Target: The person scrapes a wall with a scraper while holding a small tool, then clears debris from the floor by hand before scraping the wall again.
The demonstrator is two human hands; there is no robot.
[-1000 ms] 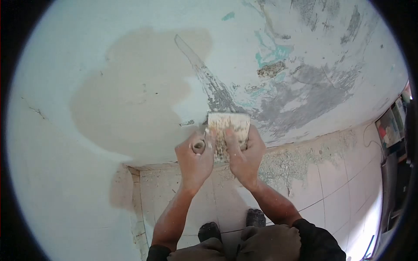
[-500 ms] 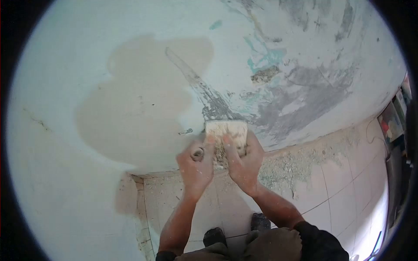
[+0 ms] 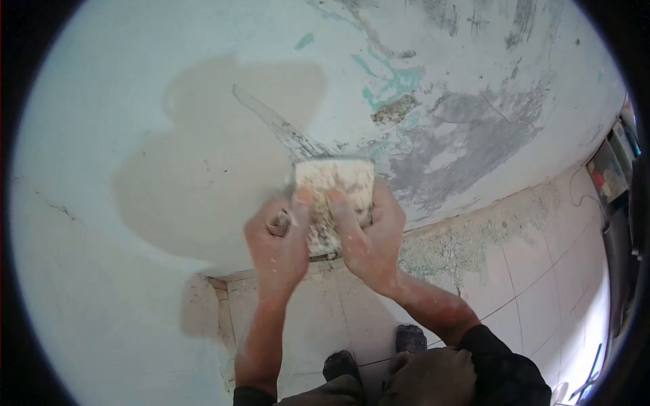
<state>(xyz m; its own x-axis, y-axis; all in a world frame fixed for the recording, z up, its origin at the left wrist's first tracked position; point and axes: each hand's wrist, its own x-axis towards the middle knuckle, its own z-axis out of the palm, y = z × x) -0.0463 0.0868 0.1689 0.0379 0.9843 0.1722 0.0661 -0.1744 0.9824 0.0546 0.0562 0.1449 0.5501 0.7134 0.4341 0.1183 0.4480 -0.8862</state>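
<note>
A pale, dirt-smeared flat scraper blade [image 3: 338, 174] lies against the light green wall [image 3: 135, 81], its wide edge upward. My left hand [image 3: 279, 237] is closed round its left side, the thumb on the face; a round, hollow end shows in the curled fingers. On the right side my right hand [image 3: 369, 233] grips the blade, thumb flat on its face and fingers behind. A dark scraped streak [image 3: 277, 127] runs up and left from the blade's top edge. Grey bared patches [image 3: 467, 145] lie to the right.
Below the wall, rubble and dust [image 3: 453, 257] line the edge of the tiled floor [image 3: 521, 291]. A wall corner [image 3: 220, 291] juts at lower left. My two dark shoes [image 3: 342, 365] stand below the hands. Dark items and a box [image 3: 609, 177] sit at far right.
Both hands and the scraper have moved up the wall and slightly left, covering the lower part of the dark streak. The view has shifted a little.
</note>
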